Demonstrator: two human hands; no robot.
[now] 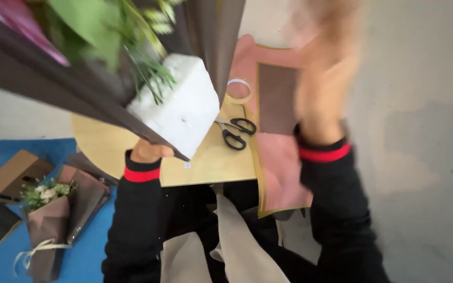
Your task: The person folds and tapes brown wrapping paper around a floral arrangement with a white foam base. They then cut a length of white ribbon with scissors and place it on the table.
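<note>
My left hand (150, 151) grips the underside of a flower arrangement: a white foam block (182, 107) with green stems (148, 68) stuck in it, wrapped in dark brown paper (53, 84). The hand is mostly hidden behind the block and paper. Up at the right, my right hand (323, 78) is raised and blurred in motion, fingers apart, holding nothing, above a pink wrapping sheet (281, 167) with a gold edge and a brown rectangle. Black scissors (237, 132) lie on the round wooden table (211, 162) between my hands.
A roll of clear tape (239, 89) sits on the table beyond the scissors. A finished bouquet (51, 220) in brown paper with a cream ribbon lies on a blue mat (87, 257) at lower left, beside a cardboard box (14, 170). Beige paper (237, 246) hangs over my lap.
</note>
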